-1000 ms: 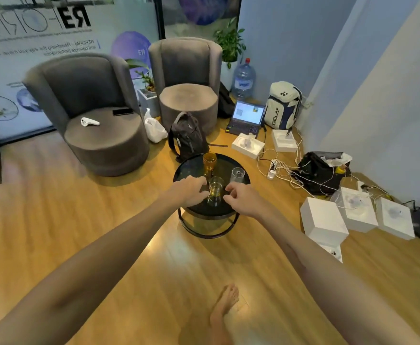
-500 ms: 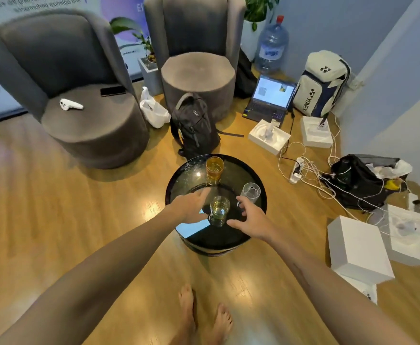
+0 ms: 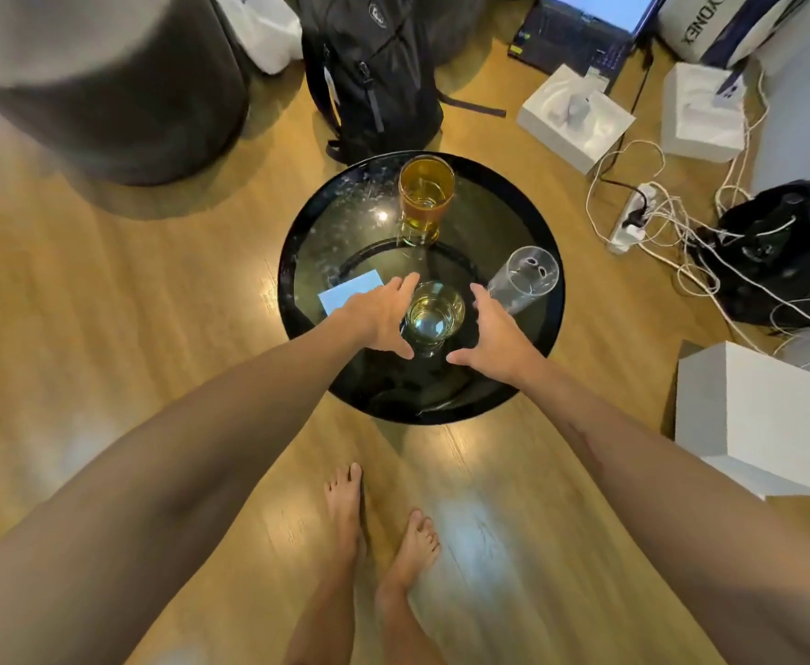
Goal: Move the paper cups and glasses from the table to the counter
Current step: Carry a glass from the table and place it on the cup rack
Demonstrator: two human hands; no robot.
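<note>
Both hands have closed in, left hand and right hand spread wide to cradle the short glass on the tabletop.

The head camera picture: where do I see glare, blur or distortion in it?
Head view: bright glare spots on the black glass table and pale patches on the wooden floor; wide-angle stretching makes the forearms huge toward the edges; the armchair at upper left is motion-blurred; the short glass between the left hand and right hand stays fairly sharp.
</note>
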